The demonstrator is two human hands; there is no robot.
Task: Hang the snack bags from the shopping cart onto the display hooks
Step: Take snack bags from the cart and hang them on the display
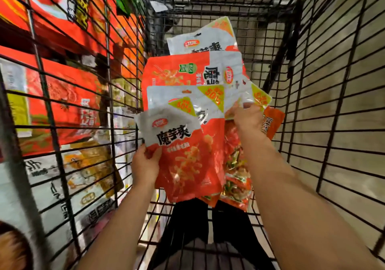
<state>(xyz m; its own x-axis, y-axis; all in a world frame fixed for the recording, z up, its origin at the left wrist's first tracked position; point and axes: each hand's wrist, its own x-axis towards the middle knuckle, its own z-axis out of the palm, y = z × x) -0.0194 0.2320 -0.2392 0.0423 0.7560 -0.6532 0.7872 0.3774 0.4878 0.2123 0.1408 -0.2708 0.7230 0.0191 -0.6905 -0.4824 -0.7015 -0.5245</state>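
Several orange-and-white snack bags (187, 94) lie fanned out inside the black wire shopping cart (325, 94). My left hand (144, 164) grips the nearest bag (183, 155) by its left edge, thumb on its front. My right hand (249, 118) pinches the top corner of a bag (259, 99) with a yellow triangle label, on the right of the stack. A clear pack of small wrapped snacks (237, 174) sits under my right wrist. No display hooks are visible.
Through the cart's left wire wall (62, 111) I see red and white packaged goods on shelves (68, 107). The right wall and far end show bare concrete floor (354, 149). Black trousers (208, 224) show below the cart's near edge.
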